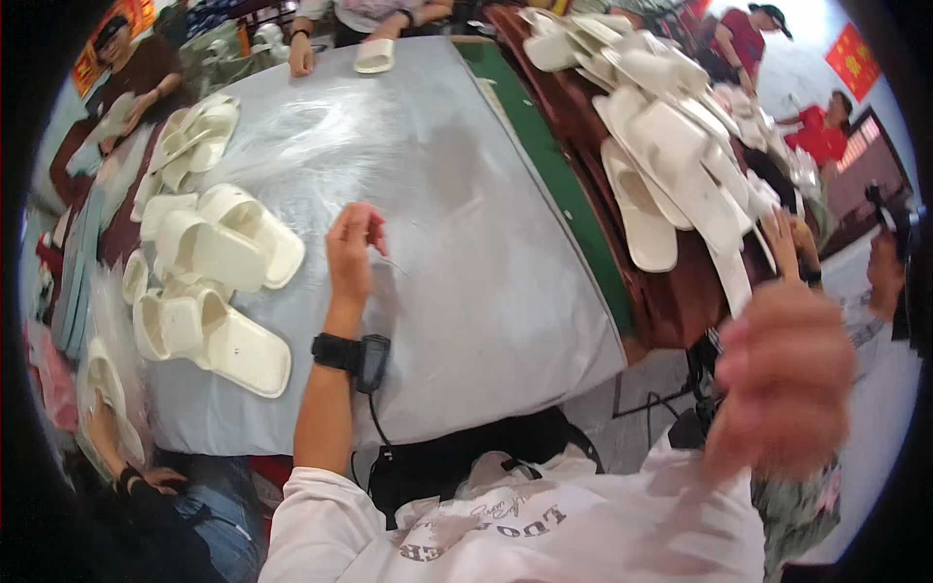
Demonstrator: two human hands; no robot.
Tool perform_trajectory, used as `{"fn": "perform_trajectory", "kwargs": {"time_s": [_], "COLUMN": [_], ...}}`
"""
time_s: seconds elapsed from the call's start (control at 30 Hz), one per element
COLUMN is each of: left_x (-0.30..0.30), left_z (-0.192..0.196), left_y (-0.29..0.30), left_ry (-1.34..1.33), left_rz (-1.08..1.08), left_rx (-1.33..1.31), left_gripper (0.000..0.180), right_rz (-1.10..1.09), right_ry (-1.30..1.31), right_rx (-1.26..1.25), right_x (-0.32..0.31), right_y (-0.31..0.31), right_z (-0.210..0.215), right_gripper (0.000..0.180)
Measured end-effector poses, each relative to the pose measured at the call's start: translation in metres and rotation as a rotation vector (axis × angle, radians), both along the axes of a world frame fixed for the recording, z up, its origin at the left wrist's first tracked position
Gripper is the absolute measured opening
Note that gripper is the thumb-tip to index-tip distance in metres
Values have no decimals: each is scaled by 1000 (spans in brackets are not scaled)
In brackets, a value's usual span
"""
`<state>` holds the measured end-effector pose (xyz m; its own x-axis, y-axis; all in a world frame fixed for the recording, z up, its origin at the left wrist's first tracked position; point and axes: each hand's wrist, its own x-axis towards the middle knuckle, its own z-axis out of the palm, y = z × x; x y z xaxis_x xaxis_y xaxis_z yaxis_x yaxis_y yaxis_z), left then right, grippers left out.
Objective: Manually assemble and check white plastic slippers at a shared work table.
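Note:
My left hand (352,250) rests over the grey plastic-covered table (457,194), fingers pinched together around what looks like a thin clear film; I cannot tell for sure that it grips it. A black band with a small device sits on that wrist (342,352). White slippers (219,253) lie just left of this hand. My right hand (782,374) is raised close to the camera at the right, blurred, fingers curled, with nothing visible in it.
A big heap of white slippers (661,126) covers a brown table at the right. More slippers (194,131) lie at the far left. Other people sit around; one holds a slipper (374,55) at the far edge. Another person's hand (787,243) reaches at right.

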<state>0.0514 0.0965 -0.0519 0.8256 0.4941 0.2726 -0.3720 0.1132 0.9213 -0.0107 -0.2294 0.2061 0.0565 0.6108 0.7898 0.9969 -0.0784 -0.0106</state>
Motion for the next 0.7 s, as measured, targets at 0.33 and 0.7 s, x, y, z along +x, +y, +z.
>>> {"fn": "perform_trajectory", "kwargs": {"time_s": [0.33,0.7], "left_x": [1,-11], "left_z": [-1,-11], "left_y": [10,22], "left_ry": [13,75], "left_rz": [94,151], "left_rx": [25,44], "left_gripper": [34,35], "right_rz": [-144,-278], "right_ry": [43,80], "right_rx": [-85,-18], "right_x": [-46,72], "right_y": [-10,2], "right_z": [-9,-14], "right_gripper": [33,30]}}
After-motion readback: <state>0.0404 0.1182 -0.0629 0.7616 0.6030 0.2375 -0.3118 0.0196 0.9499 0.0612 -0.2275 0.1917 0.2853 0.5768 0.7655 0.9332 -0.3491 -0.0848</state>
